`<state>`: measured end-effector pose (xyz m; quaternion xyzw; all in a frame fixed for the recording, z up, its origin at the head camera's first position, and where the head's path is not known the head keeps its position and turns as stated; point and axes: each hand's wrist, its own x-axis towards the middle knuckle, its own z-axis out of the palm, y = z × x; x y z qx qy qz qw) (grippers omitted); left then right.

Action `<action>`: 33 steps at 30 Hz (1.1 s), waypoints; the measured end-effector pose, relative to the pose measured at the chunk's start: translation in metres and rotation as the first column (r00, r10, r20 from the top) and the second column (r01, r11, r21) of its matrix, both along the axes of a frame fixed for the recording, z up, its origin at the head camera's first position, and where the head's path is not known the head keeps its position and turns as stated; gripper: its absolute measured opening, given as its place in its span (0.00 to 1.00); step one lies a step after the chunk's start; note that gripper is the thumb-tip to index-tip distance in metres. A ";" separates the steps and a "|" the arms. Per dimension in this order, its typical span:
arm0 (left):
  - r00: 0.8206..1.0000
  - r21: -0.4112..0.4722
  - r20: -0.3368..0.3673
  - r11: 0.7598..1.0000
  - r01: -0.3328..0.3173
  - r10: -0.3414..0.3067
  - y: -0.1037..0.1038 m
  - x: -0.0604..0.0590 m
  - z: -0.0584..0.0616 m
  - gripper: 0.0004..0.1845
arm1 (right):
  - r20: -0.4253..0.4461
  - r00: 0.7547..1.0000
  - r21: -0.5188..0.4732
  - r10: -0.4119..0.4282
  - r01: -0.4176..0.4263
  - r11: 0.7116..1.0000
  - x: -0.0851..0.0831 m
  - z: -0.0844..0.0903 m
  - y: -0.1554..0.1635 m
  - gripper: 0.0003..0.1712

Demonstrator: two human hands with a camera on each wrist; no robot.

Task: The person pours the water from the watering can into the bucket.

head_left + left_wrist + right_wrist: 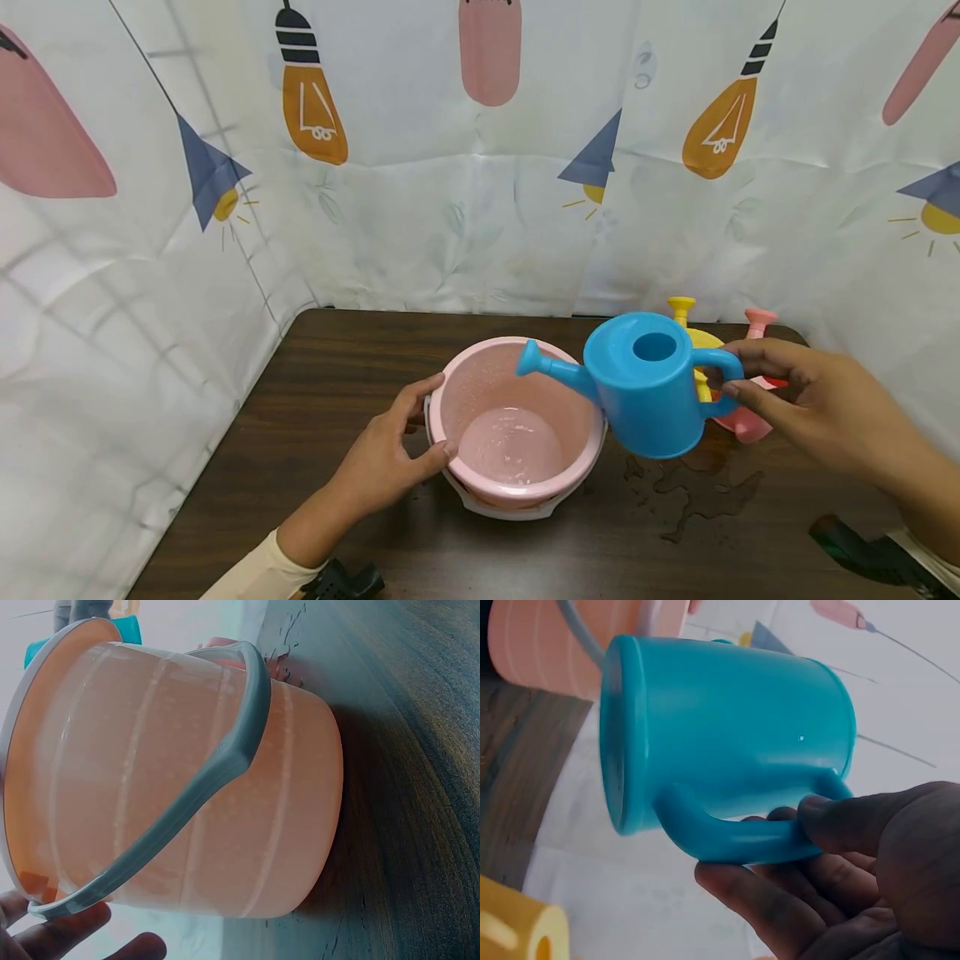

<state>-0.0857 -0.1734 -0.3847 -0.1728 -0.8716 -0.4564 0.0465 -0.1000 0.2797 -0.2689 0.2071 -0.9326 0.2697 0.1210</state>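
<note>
A pink bucket (476, 375) stands upright on the dark table, a little water visible at its bottom. My left hand (382, 454) holds its left rim, thumb over the edge and fingers outside. The grey bail handle (172, 814) hangs down the bucket's side in the left wrist view. With my right hand (825, 400) I grip the handle of a blue watering can (652, 408). The can is raised above the table at the bucket's right, its spout over the bucket's opening. No stream of water shows from the spout.
Behind the blue can, partly hidden, are a yellow watering can (703, 338) and a pink watering can (750, 427). Spilled water (708, 496) lies on the table right of the bucket. A printed white curtain (450, 233) hangs along the table's back and left edges.
</note>
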 end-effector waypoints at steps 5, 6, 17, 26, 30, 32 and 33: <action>1.000 -0.004 0.006 1.000 0.000 0.000 0.000 0.000 0.001 0.41 | 0.139 0.986 -0.116 0.093 -0.077 0.990 0.003 -0.013 0.012 0.21; 1.000 -0.007 0.006 1.000 -0.001 0.001 0.001 0.000 0.001 0.41 | 0.156 0.982 -0.135 0.104 -0.084 0.987 0.004 -0.016 0.014 0.20; 0.999 -0.015 0.033 1.000 -0.009 0.009 0.000 0.000 0.003 0.41 | 0.122 0.992 -0.170 0.034 -0.013 0.985 0.002 -0.045 0.017 0.15; 1.000 -0.010 0.023 1.000 0.002 -0.002 0.000 -0.001 0.002 0.41 | 0.090 0.992 -0.173 -0.089 0.103 0.980 -0.002 -0.076 0.002 0.16; 1.000 -0.010 0.026 1.000 0.002 -0.002 0.000 -0.001 0.002 0.41 | 0.085 0.990 -0.184 -0.115 0.129 0.974 -0.007 -0.090 -0.006 0.16; 1.000 -0.010 0.027 1.000 0.002 -0.001 0.000 -0.001 0.002 0.41 | 0.092 0.988 -0.191 -0.127 0.143 0.971 -0.009 -0.096 -0.010 0.16; 1.000 -0.009 0.027 1.000 0.002 -0.002 0.000 -0.001 0.002 0.41 | 0.094 0.986 -0.192 -0.136 0.152 0.970 -0.010 -0.099 -0.012 0.17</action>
